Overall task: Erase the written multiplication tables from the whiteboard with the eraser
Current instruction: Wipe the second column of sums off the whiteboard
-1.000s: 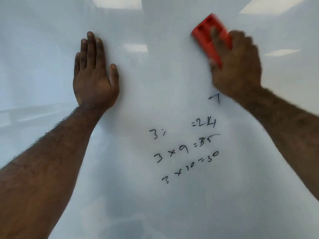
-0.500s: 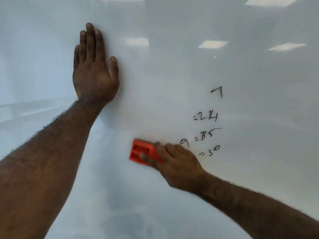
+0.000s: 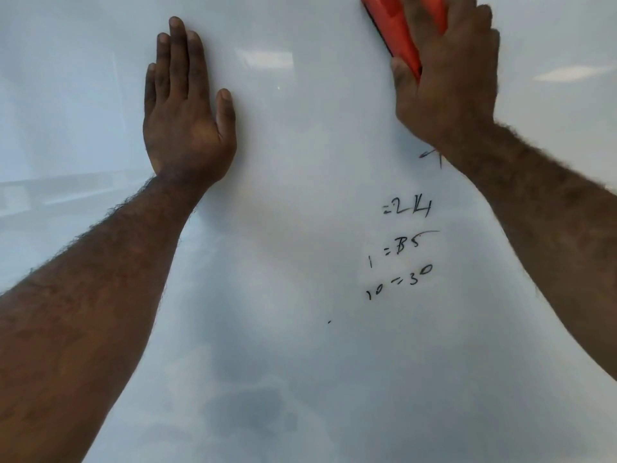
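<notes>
Left hand [image 3: 187,118] flat against the whiteboard [image 3: 300,345], at about ten o'clock in the head view. Fingers [image 3: 177,58] straight, close together, pointing to twelve; thumb out toward three. Palm pressed to the surface, grip fully open, nothing held. Bare forearm running down to the seven o'clock corner.

At centre, mostly clean board, with faint grey smudges toward six o'clock and soft reflections of ceiling lights higher up. One tiny black dot just below centre.

Right of centre, toward four o'clock, leftover writing [image 3: 404,248] in black marker: "=24" on top, "=35" with a stray stroke to its left beneath, "10=30" lowest. Above these, at about two o'clock, part of another black mark [image 3: 430,155] showing beside the right wrist, the rest hidden behind the arm.

At one o'clock, against the top edge, red eraser [image 3: 394,31] held to the board, well above the remaining figures and partly cut off by the frame. Long side tilted, a dark strip along its left edge. Right hand [image 3: 447,81] closed on the eraser, thumb along its lower left edge, fingers laid over its back. Slight blur on hand and eraser. Right forearm descending to the four o'clock edge.
</notes>
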{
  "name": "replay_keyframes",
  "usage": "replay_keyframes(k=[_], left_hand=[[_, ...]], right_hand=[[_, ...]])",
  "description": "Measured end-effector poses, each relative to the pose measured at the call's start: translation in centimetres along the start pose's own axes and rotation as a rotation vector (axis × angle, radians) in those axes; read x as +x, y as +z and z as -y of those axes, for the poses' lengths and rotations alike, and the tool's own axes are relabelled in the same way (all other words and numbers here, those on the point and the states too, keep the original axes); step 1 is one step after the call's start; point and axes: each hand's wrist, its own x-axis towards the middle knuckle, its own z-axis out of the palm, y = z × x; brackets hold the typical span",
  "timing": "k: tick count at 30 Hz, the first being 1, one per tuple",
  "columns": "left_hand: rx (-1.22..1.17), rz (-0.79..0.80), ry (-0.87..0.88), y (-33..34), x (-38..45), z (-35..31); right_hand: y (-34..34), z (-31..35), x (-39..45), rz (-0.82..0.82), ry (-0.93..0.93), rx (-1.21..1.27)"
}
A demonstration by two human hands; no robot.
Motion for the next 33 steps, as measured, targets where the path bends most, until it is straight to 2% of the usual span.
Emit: replay_keyframes(k=[1, 3, 10, 15, 17, 20, 25, 27, 30, 33], left_hand=[[0.001, 0.0, -0.003, 0.0, 0.0, 0.0], [0.004, -0.006, -0.002, -0.1, -0.1, 0.0], [0.015, 0.0, -0.025, -0.3, -0.1, -0.3], [-0.029, -0.002, -0.038, -0.3, -2.5, -1.4], [-0.044, 0.016, -0.037, -0.2, -4.5, -2.2], [-0.044, 0.036, -0.035, -0.2, -7.7, -3.2], [-0.039, 0.048, -0.046, 0.2, -10.4, -3.6], [-0.031, 0.048, -0.047, 0.2, -10.5, -3.5], [-0.033, 0.048, -0.052, 0.3, -10.5, -3.6], [-0.032, 0.033, -0.057, 0.3, -10.7, -3.6]], right_hand=[[0.2, 0.2, -0.1, -0.007, 0.051, 0.004], [0.5, 1.7, -1.8, 0.018, 0.008, 0.017], [2.7, 7.0, -17.6, 0.135, -0.41, 0.149], [3.5, 8.3, -29.3, 0.327, -0.681, 0.163], [3.4, 8.1, -31.0, 0.359, -0.784, 0.149], [3.3, 7.3, -29.7, 0.304, -0.876, 0.176], [2.0, 5.2, -20.4, 0.178, -0.728, 0.098], [1.2, 3.9, -13.7, 0.208, -0.512, 0.138], [0.9, -0.1, -5.3, 0.123, -0.146, 0.03], [0.6, -2.8, -2.3, 0.094, 0.123, 0.072]])
